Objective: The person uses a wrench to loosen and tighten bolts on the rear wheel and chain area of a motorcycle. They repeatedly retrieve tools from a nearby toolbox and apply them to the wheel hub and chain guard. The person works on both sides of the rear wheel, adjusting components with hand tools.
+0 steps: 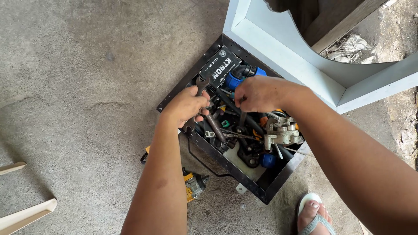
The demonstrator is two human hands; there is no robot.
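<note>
Reaching into the black toolbox [278, 178] on the concrete floor [87, 87], we close our left hand [187, 106] around a wrench [201, 83] to lift it clear of the clutter. Its jaw end points up and away from us, toward the black battery [220, 67]; its long axis runs nearly front to back. Our right hand [257, 92] curls down among the tools; whether it grips anything we cannot tell. A yellow power tool [193, 185] lies just outside the box.
</note>
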